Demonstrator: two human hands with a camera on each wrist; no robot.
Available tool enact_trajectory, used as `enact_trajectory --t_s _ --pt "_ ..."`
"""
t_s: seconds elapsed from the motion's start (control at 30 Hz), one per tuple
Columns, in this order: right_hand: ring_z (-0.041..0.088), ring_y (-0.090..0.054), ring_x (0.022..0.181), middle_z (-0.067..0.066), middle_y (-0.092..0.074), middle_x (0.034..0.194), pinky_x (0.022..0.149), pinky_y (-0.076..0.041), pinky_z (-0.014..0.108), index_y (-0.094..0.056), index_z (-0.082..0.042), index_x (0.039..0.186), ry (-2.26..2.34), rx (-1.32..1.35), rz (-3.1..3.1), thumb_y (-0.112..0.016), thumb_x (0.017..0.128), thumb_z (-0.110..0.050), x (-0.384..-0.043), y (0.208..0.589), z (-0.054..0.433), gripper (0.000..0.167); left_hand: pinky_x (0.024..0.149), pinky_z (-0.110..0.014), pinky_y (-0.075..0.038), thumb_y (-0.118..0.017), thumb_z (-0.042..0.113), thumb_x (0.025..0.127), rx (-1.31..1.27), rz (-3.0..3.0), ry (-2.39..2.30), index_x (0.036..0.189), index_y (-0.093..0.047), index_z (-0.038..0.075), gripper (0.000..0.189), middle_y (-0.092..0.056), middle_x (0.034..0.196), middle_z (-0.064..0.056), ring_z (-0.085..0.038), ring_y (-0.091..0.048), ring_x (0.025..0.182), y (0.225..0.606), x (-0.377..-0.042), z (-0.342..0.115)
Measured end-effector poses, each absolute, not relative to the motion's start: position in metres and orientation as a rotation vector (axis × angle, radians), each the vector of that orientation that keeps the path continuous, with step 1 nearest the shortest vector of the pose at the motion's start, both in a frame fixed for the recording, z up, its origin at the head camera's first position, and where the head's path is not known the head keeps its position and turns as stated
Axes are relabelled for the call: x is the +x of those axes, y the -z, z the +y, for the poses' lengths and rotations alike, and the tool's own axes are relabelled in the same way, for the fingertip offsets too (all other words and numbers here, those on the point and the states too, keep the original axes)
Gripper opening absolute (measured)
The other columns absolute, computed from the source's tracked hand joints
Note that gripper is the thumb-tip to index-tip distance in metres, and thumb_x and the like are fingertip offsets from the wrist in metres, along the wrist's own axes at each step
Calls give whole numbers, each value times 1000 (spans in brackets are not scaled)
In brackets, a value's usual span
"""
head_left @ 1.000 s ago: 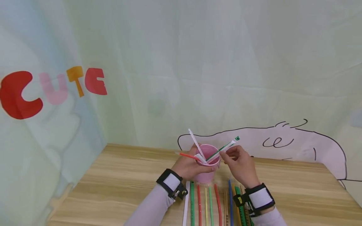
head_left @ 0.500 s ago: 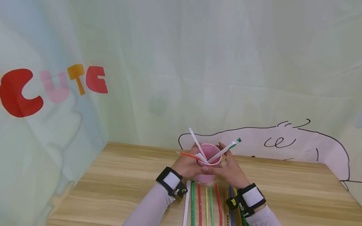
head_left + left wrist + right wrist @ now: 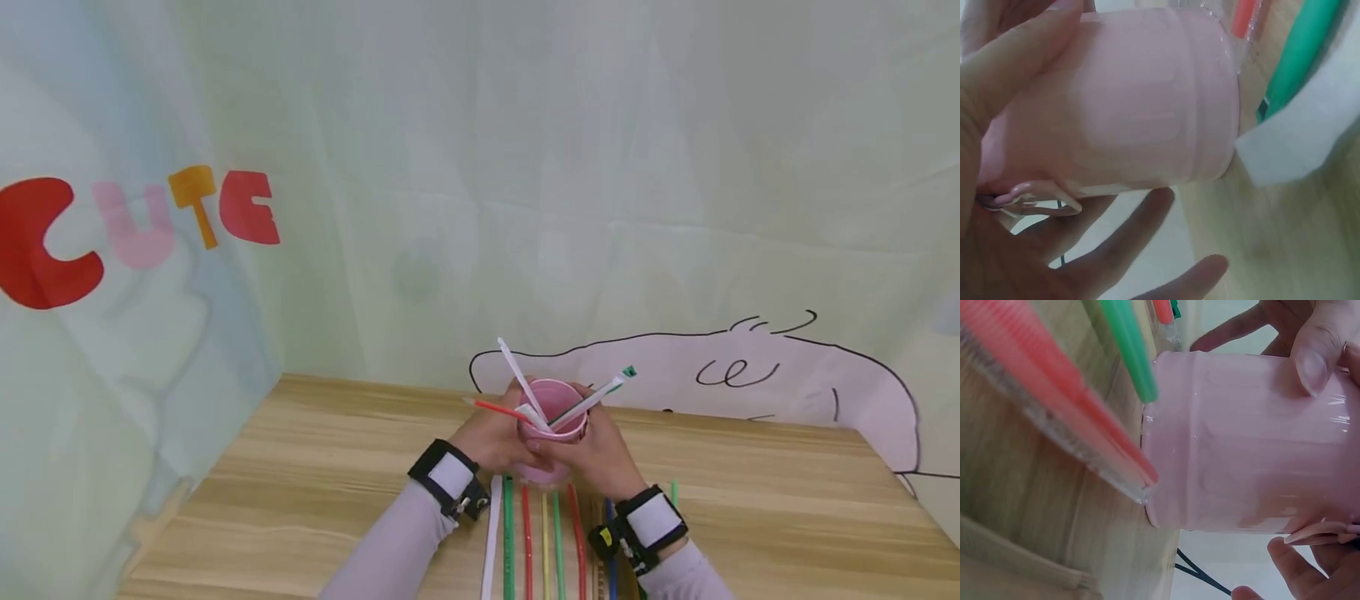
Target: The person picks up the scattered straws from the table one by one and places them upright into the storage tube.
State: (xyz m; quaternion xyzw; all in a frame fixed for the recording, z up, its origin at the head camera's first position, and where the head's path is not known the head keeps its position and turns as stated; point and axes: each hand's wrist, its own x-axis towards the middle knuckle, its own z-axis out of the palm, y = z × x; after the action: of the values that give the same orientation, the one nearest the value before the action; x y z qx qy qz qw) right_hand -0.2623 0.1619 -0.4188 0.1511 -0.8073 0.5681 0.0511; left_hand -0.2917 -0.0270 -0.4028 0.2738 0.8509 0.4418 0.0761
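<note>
A small pink pail (image 3: 553,395) stands on the wooden table between my two hands. My left hand (image 3: 489,435) grips its left side, thumb across the front. On the right side my right hand (image 3: 603,457) holds it the same way. Leaning out of the pail are a white wrapped straw (image 3: 517,371), a red straw (image 3: 495,408) and a green straw in white paper (image 3: 600,397). Both wrist views show the pail's smooth wall (image 3: 1129,100) close up. In the right wrist view, a red straw (image 3: 1079,394) on the table ends by the pail's base.
In front of the pail lies a row of several straws, among them a white one (image 3: 491,537), a green one (image 3: 508,542) and a yellow one (image 3: 546,546). My right wrist covers part of the row. A printed curtain (image 3: 420,208) hangs behind the table.
My right hand has let go of the green straw in white paper and moved left onto the pail's right side. My left hand has kept its hold on the pail.
</note>
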Motion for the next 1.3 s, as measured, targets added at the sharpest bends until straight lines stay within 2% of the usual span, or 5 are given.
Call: enact_trajectory --t_s 0.3,0.53,0.77,1.07,1.3 --pt "32 -61 129 11 -61 141 107 -53 50 -44 -16 149 -1710 455 -2506 -92 78 -17 -263 420 157 86 98 -52 -57 -90 34 77 699 2812 -1032 144 -57 15 77 -55 147 -14 -34 -65 118 399 -277 -54" --pt "27 -62 127 6 -62 140 107 -53 51 -44 -21 148 -1699 382 -2547 -94 76 -25 -264 415 158 88 89 -53 -60 -83 31 82 566 2856 -728 144 -45 -5 81 -67 130 -27 -35 -72 103 404 -234 -72" --pt "28 -62 128 7 -62 140 107 -52 52 -44 -20 148 -1671 359 -2551 -94 76 -26 -263 419 162 88 89 -48 -60 -81 23 80 640 2827 -672 149 -40 -4 84 -67 128 -22 -29 -72 102 420 -203 -64" --pt "28 -63 127 8 -64 138 108 -52 51 -47 -19 147 -1705 353 -2526 -94 75 -20 -263 423 161 86 58 -39 -53 -76 3 73 479 2887 -888 139 -45 -7 74 -67 83 -14 -22 -59 66 422 -208 -77" --pt "31 -63 127 12 -65 137 109 -50 52 -47 -14 147 -1684 400 -2500 -94 75 -17 -262 419 159 86 60 -28 -46 -80 9 76 376 3014 -1007 116 -70 -3 43 -63 72 3 -12 -57 65 378 -229 -106"
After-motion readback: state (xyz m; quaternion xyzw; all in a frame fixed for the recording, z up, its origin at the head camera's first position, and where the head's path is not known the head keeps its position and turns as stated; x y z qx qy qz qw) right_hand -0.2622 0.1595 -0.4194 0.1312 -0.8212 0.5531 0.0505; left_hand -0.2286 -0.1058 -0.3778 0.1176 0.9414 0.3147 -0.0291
